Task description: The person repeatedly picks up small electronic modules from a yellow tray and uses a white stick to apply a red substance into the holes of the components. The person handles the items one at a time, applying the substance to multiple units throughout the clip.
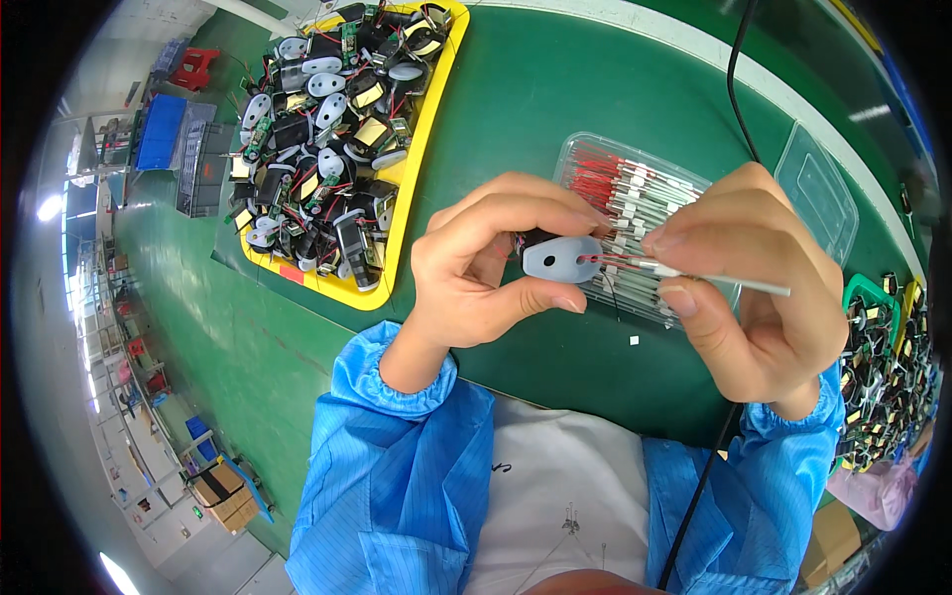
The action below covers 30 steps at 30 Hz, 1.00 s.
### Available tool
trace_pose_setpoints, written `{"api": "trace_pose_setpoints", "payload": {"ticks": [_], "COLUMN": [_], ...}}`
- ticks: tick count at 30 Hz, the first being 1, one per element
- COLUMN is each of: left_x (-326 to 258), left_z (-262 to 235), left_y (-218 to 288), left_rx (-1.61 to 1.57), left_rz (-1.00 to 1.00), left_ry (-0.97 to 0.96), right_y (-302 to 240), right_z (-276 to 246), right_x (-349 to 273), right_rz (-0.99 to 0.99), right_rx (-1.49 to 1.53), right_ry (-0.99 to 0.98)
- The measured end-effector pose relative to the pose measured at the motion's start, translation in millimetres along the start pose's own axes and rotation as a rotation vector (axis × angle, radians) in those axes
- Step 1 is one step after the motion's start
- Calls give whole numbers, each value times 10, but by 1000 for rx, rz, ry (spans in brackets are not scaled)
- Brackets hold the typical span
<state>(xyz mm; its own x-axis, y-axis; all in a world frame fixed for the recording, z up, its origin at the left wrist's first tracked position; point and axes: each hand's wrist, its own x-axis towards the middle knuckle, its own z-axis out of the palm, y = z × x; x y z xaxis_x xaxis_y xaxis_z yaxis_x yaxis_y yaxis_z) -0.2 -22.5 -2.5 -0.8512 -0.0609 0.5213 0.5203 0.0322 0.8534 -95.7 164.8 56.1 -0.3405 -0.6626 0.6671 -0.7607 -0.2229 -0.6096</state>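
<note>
Between the thumb and fingers of my left hand (pixel 486 260) is a small black electronic unit with a grey oval end cap (pixel 557 260). The cap has a dark hole, and red wires come out at its right end. My right hand (pixel 759 283) pinches a thin white stick-like part (pixel 739 282), its free end pointing right. The red wires run from the cap towards this part; whether they are joined to it is hidden by my fingers. Under both hands lies a clear plastic box (pixel 567 149) of similar white sticks with red wires (pixel 635 183).
A yellow tray (pixel 405 223) heaped with similar black units stands at the left. A clear lid (pixel 818 198) lies right of the box. A black cable (pixel 732 74) crosses the green table. Further right are a green tray (pixel 873 288) and more units. A white scrap (pixel 635 340) lies near me.
</note>
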Motion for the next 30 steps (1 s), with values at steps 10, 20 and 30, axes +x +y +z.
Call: {"api": "trace_pose_setpoints", "payload": {"ticks": [10, 20, 30], "left_x": [-5, 13, 1], "left_z": [-4, -40, 38], "left_y": [-14, -25, 22], "left_rx": [8, 144, 122], "left_rz": [4, 71, -49], "left_ry": [21, -91, 16], "right_y": [-93, 50, 136], "right_z": [70, 198, 215], "right_x": [-28, -85, -103], "right_rz": [-20, 12, 126], "right_rx": [-89, 22, 14], "right_ry": [34, 31, 27]}}
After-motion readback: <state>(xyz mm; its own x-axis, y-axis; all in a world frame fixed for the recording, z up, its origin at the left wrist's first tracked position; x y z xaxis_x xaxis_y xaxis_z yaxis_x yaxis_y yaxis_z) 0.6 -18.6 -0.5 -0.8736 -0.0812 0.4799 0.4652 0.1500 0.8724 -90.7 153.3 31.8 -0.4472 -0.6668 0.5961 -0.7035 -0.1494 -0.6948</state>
